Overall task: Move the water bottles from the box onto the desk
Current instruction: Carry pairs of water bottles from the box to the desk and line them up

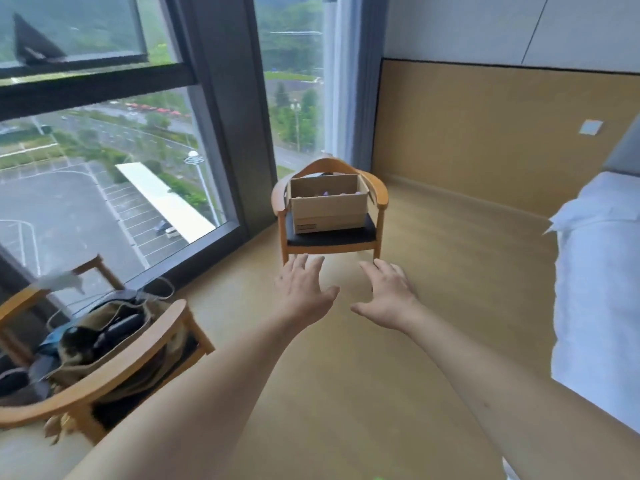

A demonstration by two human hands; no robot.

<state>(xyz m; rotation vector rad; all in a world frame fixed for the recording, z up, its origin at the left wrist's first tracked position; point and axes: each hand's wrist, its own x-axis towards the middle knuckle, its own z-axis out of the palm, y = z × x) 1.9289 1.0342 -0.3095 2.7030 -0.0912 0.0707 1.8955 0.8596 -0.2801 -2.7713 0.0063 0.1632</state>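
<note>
Fingers spread wide on both sides, nothing in them: the left hand (304, 289) and the right hand (388, 294) are reaching out palm-down, thumbs pointing at each other across a gap, both released and empty, and both showing in front of the chair (329, 237) rather than touching it. Take that chair as the landmark. On its dark seat the cardboard box (329, 209) is sitting upright, flaps open at the top, its front wall facing the person and its sides tucked between the curved wooden armrests. Inside it, just above the front rim, only small rounded tips are peeking out, one of them purplish (325, 193); these are probably bottle caps, but they are too small to be sure, and the bottle bodies are hidden by the cardboard. To the left of the chair a tall window is running down to the floor; to its right, well apart, a white bed (595, 271) is edging in. No desk is showing anywhere. As for handling, full water bottles would likely be weighty for their size, smooth-walled and a little squashy, so a wrap around the body below the shoulder looks safer than a pinch at the cap. The box itself is thin card and may sag if lifted loaded.
</note>
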